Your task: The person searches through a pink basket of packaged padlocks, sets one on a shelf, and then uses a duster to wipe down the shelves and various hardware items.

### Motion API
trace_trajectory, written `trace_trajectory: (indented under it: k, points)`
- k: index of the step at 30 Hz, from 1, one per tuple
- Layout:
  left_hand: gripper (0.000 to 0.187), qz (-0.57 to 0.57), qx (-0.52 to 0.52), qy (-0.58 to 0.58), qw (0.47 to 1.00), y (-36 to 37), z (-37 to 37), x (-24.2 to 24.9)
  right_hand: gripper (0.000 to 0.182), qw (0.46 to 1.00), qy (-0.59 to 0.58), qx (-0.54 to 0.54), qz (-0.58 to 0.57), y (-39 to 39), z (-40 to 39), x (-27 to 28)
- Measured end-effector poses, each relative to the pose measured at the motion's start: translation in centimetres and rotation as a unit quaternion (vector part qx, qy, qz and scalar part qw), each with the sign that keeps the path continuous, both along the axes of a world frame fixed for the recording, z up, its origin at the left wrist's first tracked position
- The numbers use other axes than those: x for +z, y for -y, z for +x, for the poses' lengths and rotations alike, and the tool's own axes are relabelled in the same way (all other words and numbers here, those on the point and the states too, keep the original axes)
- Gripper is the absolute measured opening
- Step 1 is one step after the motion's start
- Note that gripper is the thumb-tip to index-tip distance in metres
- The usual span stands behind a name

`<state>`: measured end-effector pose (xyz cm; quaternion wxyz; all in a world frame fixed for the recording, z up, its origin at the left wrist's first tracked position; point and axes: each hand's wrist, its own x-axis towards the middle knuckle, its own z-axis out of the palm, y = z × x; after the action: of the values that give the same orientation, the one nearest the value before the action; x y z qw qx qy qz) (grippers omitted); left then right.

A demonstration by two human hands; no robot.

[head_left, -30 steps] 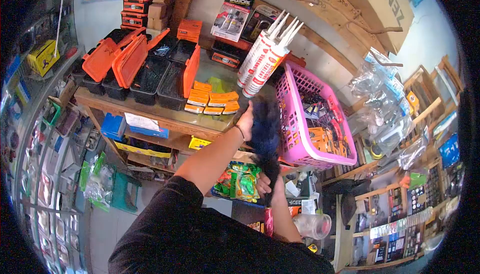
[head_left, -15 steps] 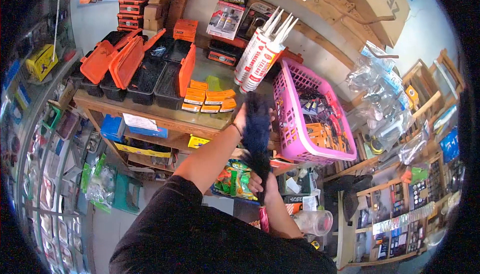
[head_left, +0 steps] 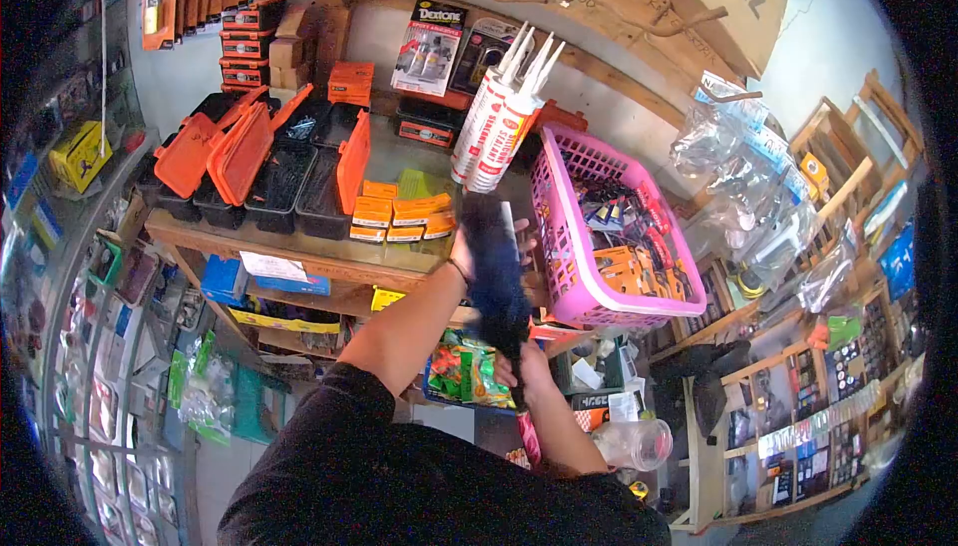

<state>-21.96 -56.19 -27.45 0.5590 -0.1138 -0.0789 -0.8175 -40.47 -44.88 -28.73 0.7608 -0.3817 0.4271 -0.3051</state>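
A dark, fluffy duster-like object (head_left: 496, 272) stretches upright across the middle, its surface blurred. Its lower end is in my right hand (head_left: 531, 371), with the fingers wrapped round it. My left hand (head_left: 463, 253) is behind its upper part, mostly hidden; spread fingertips show on its right side. Just above the duster stand white and red sealant tubes (head_left: 496, 132) with pale nozzles. Small orange and white boxes (head_left: 404, 215) lie left of my left hand, and a pink basket (head_left: 571, 291) holding packets is to the right.
Black bins with orange lids (head_left: 242, 152) line the wooden counter (head_left: 299, 254). A Dextone pack (head_left: 429, 47) leans on the wall behind. Plastic bags (head_left: 743, 157) hang at right, above shelves (head_left: 743, 451). Below are green packets (head_left: 469, 371) and a clear jar (head_left: 639, 444).
The view has shifted slightly. The duster's upper part has moved a little left and down, and more of the fingertips beside it now shows. My right hand still grips its lower end.
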Motion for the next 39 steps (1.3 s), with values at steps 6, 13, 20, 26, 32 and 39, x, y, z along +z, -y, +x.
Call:
trace_trajectory:
  k: [6, 13, 20, 26, 32, 39]
  points:
    - [0.054, -0.020, 0.020, 0.016, 0.999, 0.6, -0.4, 0.2, 0.020, 0.985, -0.093, -0.071, -0.127, 2.4, -0.7, -4.0]
    - [0.053, 0.034, 0.058, 0.061, 0.996, 0.2, -0.5, 0.5, 0.019, 0.980, -0.082, -0.123, -0.136, 0.5, 0.7, 0.8]
    - [0.047, 0.034, 0.026, 0.085, 0.995, 0.3, -0.3, 0.6, 0.016, 0.982, -0.076, -0.041, -0.167, 0.6, -0.5, -1.9]
    - [0.072, -0.004, 0.035, 0.083, 0.996, 0.3, -0.6, 0.2, 0.017, 0.967, -0.109, -0.144, -0.181, 0.2, 0.8, -1.3]
    - [0.068, -0.195, -0.073, -0.044, 0.977, 0.0, -0.1, 0.1, 0.022, 0.967, -0.096, -0.183, -0.147, -0.3, 1.0, 0.3]
    - [0.056, 0.062, 0.012, 0.138, 0.988, -1.9, -0.2, 2.7, 0.020, 0.958, -0.121, -0.141, -0.219, 0.2, 0.5, -1.0]
